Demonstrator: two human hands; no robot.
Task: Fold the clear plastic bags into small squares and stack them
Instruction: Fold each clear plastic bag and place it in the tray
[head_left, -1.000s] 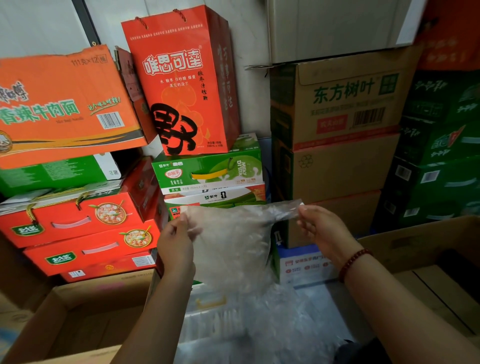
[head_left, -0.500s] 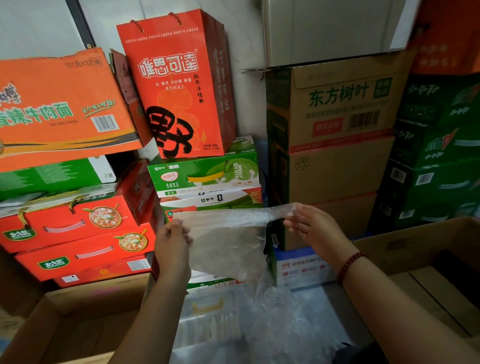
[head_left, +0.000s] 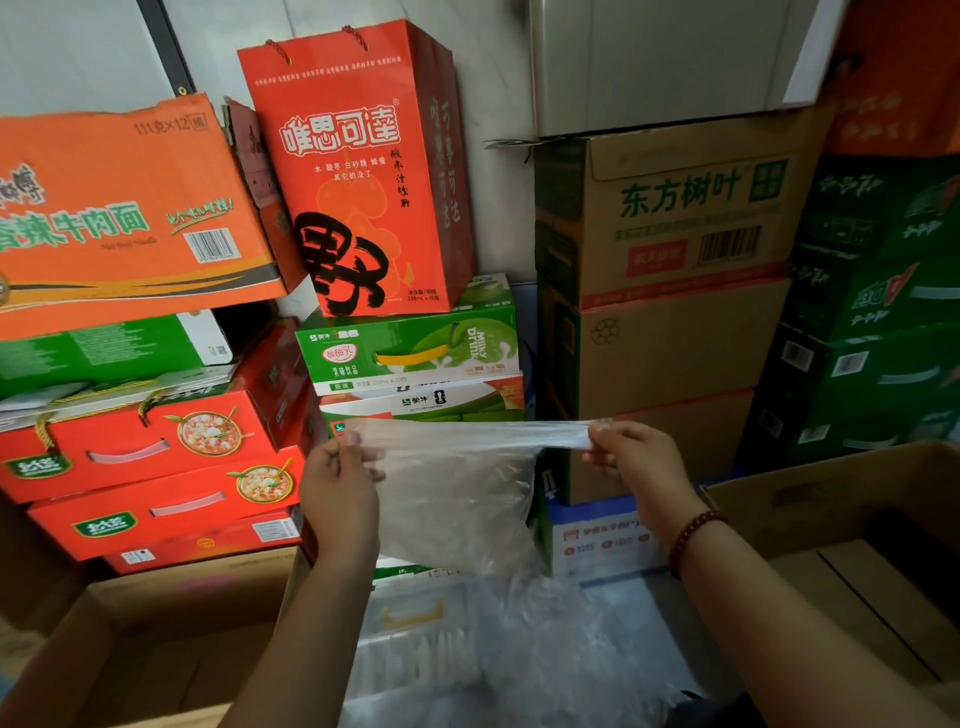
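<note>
The left hand (head_left: 340, 488) and the right hand (head_left: 631, 460) each pinch one end of the top edge of a clear plastic bag (head_left: 457, 499), pulling that edge taut between them. The bag hangs in the air in front of stacked drink cartons (head_left: 410, 348). Below it, more crumpled clear plastic (head_left: 545, 639) lies between two open cardboard boxes (head_left: 831, 514).

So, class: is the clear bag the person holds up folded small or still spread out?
Spread out. The left hand and right hand pinch the bag's top edge taut; it hangs as one sheet.
</note>
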